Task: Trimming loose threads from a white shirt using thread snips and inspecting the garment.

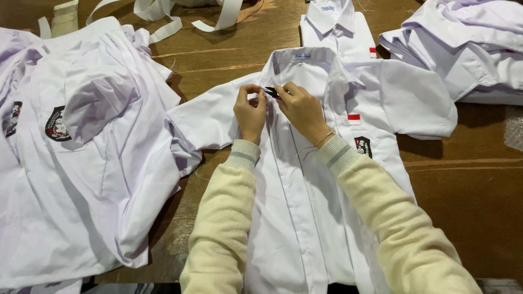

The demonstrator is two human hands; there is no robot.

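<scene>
Both hands' fingers pinch one white shirt (305, 218); right hand (303, 110) holds, seemingly, black snips (272, 92).

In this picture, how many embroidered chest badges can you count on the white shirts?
3: one on the spread shirt, two on the left pile; others may be hidden in folds.

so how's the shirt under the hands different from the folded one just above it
The shirt under the hands lies spread flat with sleeves out; the folded shirt is a compact rectangle. The spread one shows a dark chest badge; the folded one shows none. The left hand and right hand work on the spread one; the folded one lies untouched. Both are white, collared.
</scene>
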